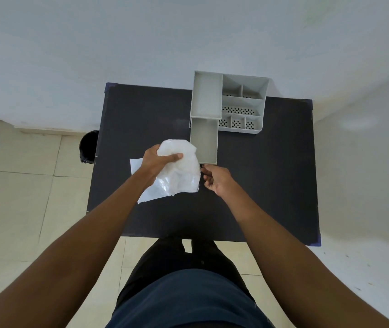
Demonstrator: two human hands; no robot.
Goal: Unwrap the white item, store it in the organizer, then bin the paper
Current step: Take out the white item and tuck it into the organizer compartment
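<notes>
White crinkly bundle, prob the white item w/ its paper, is held up in the left hand, fingers clamped over its top, just above the bench. A flat sheet lies under it. Right hand sits at approx 3 o'clock from the bundle, half curled, holding nothing afaict, fingertips nearly touching its edge. Bundle's long axis runs roughly 11 to 5. Organizer is at 1 o'clock, its drawer pulled out right beside the bundle. Bin at 9 o'clock, off the bench. Imo the right hand is closer to peel.
</notes>
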